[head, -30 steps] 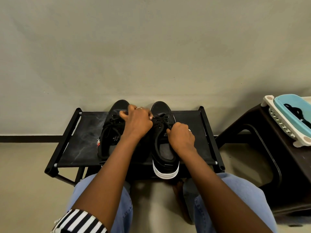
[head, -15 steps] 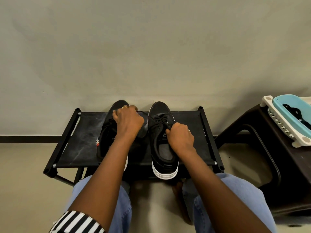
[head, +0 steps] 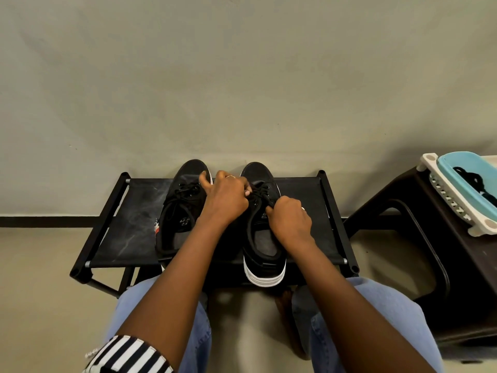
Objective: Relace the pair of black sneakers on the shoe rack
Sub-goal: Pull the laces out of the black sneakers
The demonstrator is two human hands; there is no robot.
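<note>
Two black sneakers stand side by side, toes to the wall, on a low black shoe rack [head: 129, 211]. The left sneaker [head: 180, 211] has its lace threaded. The right sneaker [head: 262, 238], with a white striped sole, has a black lace [head: 262, 193] across its eyelets. My left hand [head: 227, 196] sits between the two shoes and pinches the lace at the right sneaker's upper eyelets. My right hand [head: 289, 219] grips the lace at the sneaker's right side, just above the opening. The fingertips of both hands are partly hidden.
A dark brown plastic stool [head: 430, 238] stands to the right and carries a blue and white basket [head: 462, 189] with black laces inside. A plain wall rises behind the rack. My knees in blue jeans are just below the rack's front edge.
My left hand had pulled the lace out to the left over the left sneaker; it has come back right to the right sneaker's eyelets. The right hand has stayed in place.
</note>
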